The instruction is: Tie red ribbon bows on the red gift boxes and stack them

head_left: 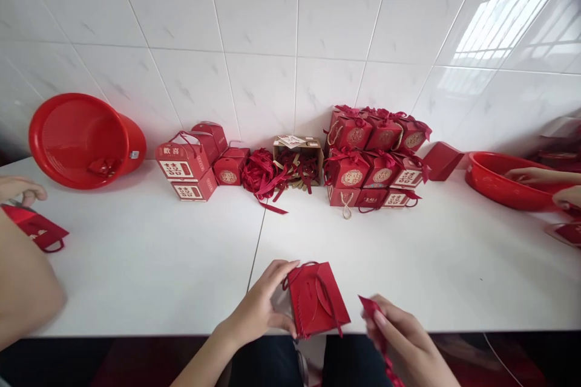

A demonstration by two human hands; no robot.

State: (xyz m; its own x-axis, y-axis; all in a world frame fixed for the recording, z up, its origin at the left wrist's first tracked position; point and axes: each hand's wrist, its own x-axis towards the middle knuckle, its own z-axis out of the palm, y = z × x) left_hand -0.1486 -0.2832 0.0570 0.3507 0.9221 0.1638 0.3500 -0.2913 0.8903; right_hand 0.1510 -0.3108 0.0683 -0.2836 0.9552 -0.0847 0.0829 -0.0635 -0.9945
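A small red gift box (327, 296) with dark red cord handles sits at the table's front edge. Its top flaps are folded over each other, with the cord lying across them. My left hand (265, 302) grips the box's left side between thumb and fingers. To the right of the box, apart from it, my right hand (397, 332) pinches a dark red ribbon (373, 307) near one end. The rest of that ribbon hangs below the hand, partly hidden by it.
Stacked red gift boxes (372, 160) stand by the wall, beside a carton (322, 157) of ribbons and tags and a ribbon pile (262, 174). More boxes (188, 163) stand left. Red basins (82, 139) flank both sides. Other people's hands (22, 189) work at both ends.
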